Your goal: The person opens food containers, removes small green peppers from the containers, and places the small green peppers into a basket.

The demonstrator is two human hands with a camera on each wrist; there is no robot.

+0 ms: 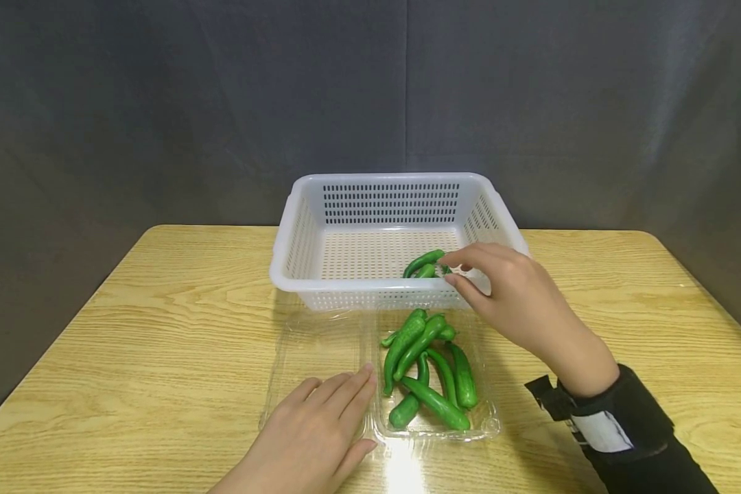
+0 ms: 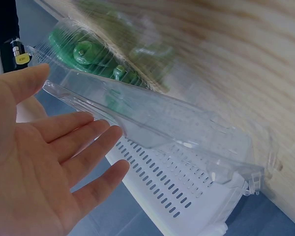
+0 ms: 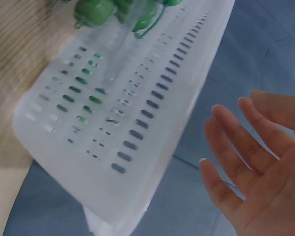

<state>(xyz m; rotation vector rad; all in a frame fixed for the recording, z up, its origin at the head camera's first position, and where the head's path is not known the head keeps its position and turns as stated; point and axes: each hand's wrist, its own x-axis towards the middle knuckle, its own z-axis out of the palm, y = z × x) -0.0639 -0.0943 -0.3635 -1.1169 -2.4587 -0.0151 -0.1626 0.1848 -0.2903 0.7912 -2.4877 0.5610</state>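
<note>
My left hand [image 1: 318, 425], palm down with its fingers extended, lies over the middle fold of a clear plastic clamshell box [image 1: 321, 336]. In the left wrist view its fingers [image 2: 96, 145] are spread beside the clear lid and hold nothing. Several long green peppers [image 1: 435, 398] lie piled in the box's right half. My right hand [image 1: 519, 295] hovers at the right front of a white plastic basket [image 1: 370, 283], thumb and fingers apart. Just past its fingertips, a few more green peppers [image 1: 422, 263] lie on the basket floor, partly hidden by the rim.
The slotted basket stands directly behind the clamshell on a wood-grain table [image 1: 160, 329]. A dark grey curtain [image 1: 222, 103] hangs behind the table's far edge. A black strap [image 1: 617, 418] wraps the right wrist.
</note>
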